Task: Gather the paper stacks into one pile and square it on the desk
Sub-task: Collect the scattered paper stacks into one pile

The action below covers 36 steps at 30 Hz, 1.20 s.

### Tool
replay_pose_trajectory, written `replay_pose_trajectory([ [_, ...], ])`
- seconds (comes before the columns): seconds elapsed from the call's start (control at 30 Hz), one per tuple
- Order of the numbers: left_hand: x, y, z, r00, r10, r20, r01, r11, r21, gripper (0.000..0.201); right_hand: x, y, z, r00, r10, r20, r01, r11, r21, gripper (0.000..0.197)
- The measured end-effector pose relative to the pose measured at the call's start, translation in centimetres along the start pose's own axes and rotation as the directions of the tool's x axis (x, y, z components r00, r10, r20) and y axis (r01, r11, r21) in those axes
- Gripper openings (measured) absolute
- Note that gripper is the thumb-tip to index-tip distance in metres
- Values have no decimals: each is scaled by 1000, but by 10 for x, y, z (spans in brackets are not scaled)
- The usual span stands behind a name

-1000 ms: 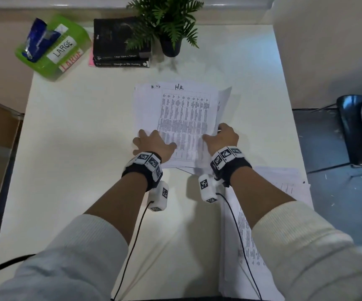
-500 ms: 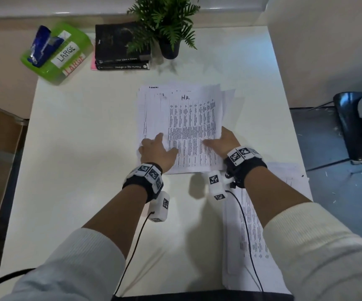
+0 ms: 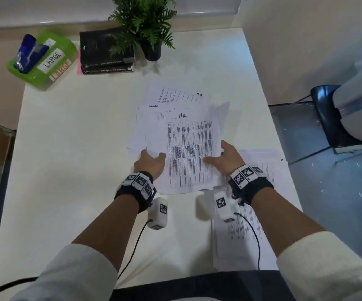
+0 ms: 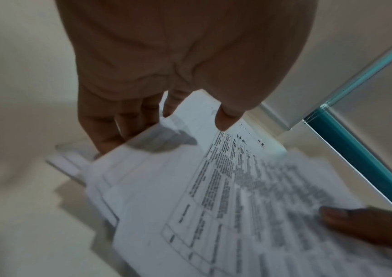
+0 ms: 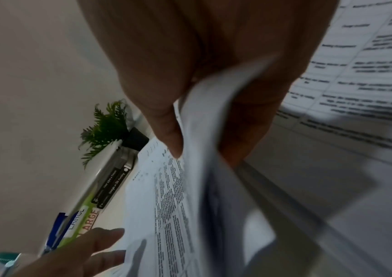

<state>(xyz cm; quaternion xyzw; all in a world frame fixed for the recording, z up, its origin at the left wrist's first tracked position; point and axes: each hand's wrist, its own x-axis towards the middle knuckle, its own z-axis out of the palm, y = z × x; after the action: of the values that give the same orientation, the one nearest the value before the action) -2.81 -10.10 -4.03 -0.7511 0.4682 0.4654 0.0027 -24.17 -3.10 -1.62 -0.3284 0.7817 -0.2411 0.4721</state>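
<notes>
On the white desk (image 3: 67, 148), a loose, fanned paper stack (image 3: 188, 148) with a printed table and "HR" on top is held by both hands. My left hand (image 3: 151, 159) grips its left edge, thumb (image 4: 228, 120) on top and fingers beneath. My right hand (image 3: 225, 158) pinches its right edge, thumb (image 5: 169, 135) above the sheets and fingers below. The stack's near end looks raised off the desk. A printed sheet (image 3: 175, 95) lies just behind it. A second stack (image 3: 245, 231) rests along the desk's right edge, under my right wrist.
At the back of the desk stand a potted fern (image 3: 147, 25), two black books (image 3: 106, 55) and a green box (image 3: 43, 59) labelled LARGE. A dark chair (image 3: 332, 118) sits off the right edge. A wall runs behind.
Both hands went from pressing flat on the stack to gripping its side edges. The sheets have fanned out, and a sheet behind them has come into view.
</notes>
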Motion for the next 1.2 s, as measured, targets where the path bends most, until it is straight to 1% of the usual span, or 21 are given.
replay_pose_trajectory([
  [0.07,-4,0,3,1000,-5,0,5,1000,17,76,-2,1,2,997,73,-6,-73,997,-17,84],
  [0.1,-6,-1,4,1000,-13,-11,13,999,51,76,-1,2,3,995,101,3,-101,995,4,92],
  [0.17,-11,-3,5,999,-32,-37,38,985,169,76,-2,2,6,994,113,11,-113,993,39,94],
  [0.23,-15,-8,6,998,-41,-50,52,968,247,76,-6,0,9,997,81,-18,-81,997,-18,93],
  [0.3,-17,-10,7,998,-23,-58,37,966,255,76,-9,-2,10,994,16,-105,-26,995,-98,94],
  [0.37,-16,-12,10,998,-13,-56,26,972,232,75,-11,-3,13,985,-12,-174,-13,990,-142,96],
  [0.43,-15,-13,12,999,-20,-42,28,978,208,75,-9,0,17,977,-5,-213,-46,971,-234,93],
  [0.5,-16,-11,13,998,-34,-43,42,979,199,75,-7,1,20,979,32,-200,-111,910,-399,76],
  [0.57,-16,-8,16,997,-43,-64,55,976,209,75,-4,0,21,970,136,-201,-217,856,-469,60],
  [0.6,-16,-7,17,996,-48,-73,62,974,219,75,-3,0,21,962,179,-208,-259,839,-479,59],
  [0.7,-18,1,22,993,-41,-107,68,961,267,73,6,1,22,948,224,-226,-309,819,-483,75],
  [0.77,-19,6,25,993,-42,-110,72,956,283,73,12,4,25,950,235,-205,-305,835,-458,84],
  [0.8,-18,10,26,994,-49,-97,74,959,274,74,14,4,27,953,235,-189,-296,853,-430,85],
  [0.9,-21,19,28,993,-96,-72,111,963,245,81,17,5,32,960,224,-169,-273,883,-381,83],
  [1.0,-24,25,25,985,-163,-64,172,969,177,86,16,3,32,955,261,-140,-296,864,-408,86],
  [1.07,-22,28,21,979,-195,-54,201,969,145,93,19,2,27,952,281,-119,-305,869,-389,86],
  [1.13,-15,29,19,981,-193,-20,194,973,127,98,21,5,22,955,273,-116,-296,888,-352,82],
  [1.2,-10,27,19,984,-172,40,166,979,122,100,20,9,20,966,216,-141,-252,908,-334,74],
])
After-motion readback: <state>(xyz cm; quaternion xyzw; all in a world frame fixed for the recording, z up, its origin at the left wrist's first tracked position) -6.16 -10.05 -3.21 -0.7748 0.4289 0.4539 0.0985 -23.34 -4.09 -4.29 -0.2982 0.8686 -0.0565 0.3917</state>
